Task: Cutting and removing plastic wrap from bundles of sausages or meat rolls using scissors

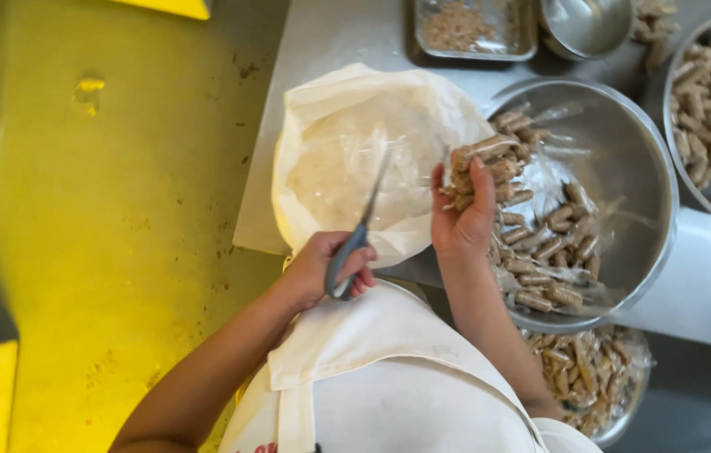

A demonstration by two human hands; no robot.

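My left hand point(319, 270) grips the grey handles of a pair of scissors point(363, 225), whose blades point up over a white bag lined with clear plastic point(347, 159). My right hand point(461, 223) holds up a strip of clear-wrapped brown snack sticks point(485, 152) beside the blade tips, at the left rim of a big metal bowl point(645, 159). That bowl holds several more wrapped sticks point(544, 247) and loose plastic film. A white apron point(389, 377) covers my body at the bottom.
A second metal bowl point(668, 101) of unwrapped sticks stands at the far right. Another bowl of wrapped sticks point(595, 373) sits low, below the table edge. A metal tray of crumbs point(469, 29) and a small steel bowl point(586, 25) are at the back. The yellow floor point(104, 226) lies left.
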